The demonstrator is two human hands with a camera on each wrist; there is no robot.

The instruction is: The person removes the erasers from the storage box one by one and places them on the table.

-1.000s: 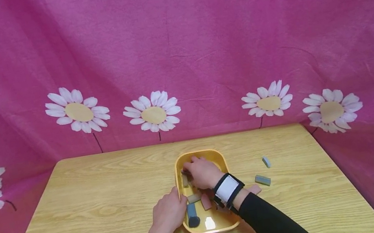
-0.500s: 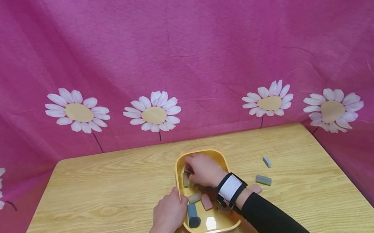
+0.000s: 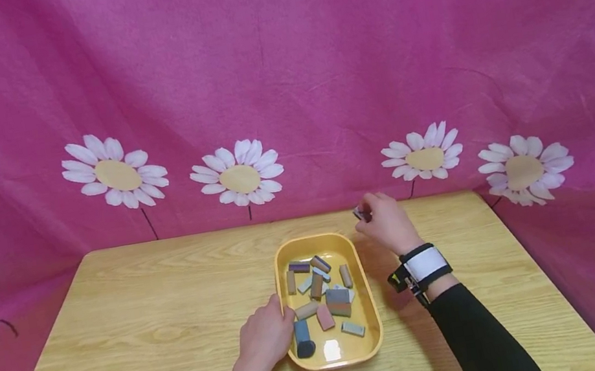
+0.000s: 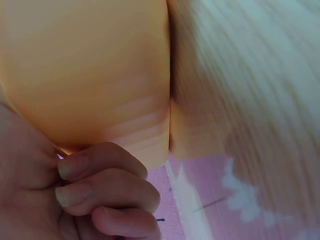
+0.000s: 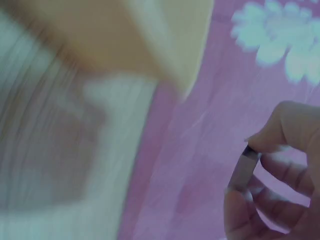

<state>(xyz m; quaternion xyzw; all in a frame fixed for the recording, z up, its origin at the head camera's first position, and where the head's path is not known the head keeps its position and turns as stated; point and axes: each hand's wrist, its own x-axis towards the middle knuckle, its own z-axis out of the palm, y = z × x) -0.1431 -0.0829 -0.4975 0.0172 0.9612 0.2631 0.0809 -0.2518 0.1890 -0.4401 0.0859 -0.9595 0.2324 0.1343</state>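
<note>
A yellow tray (image 3: pixel 316 246) stands on the table, holding several small blocks, among them a pink one (image 3: pixel 325 317) and a dark blue-grey one (image 3: pixel 301 331). My left hand (image 3: pixel 265 335) grips the tray's left rim; its curled fingers (image 4: pixel 107 192) show against the wall in the left wrist view. Past the tray's far right corner, my right hand (image 3: pixel 389 222) is raised over the table's back. Between thumb and fingers it pinches a small grey-brown block (image 5: pixel 244 170) with a dark end.
The wooden table (image 3: pixel 152 341) reaches back to a pink cloth (image 3: pixel 280 83) printed with white daisies. My right forearm (image 3: pixel 478 332) covers part of the table's right side, where no loose blocks can be seen now.
My right hand has left the tray and moved right and back, carrying a small block. The tray's blocks are uncovered. My left hand stays on the rim.
</note>
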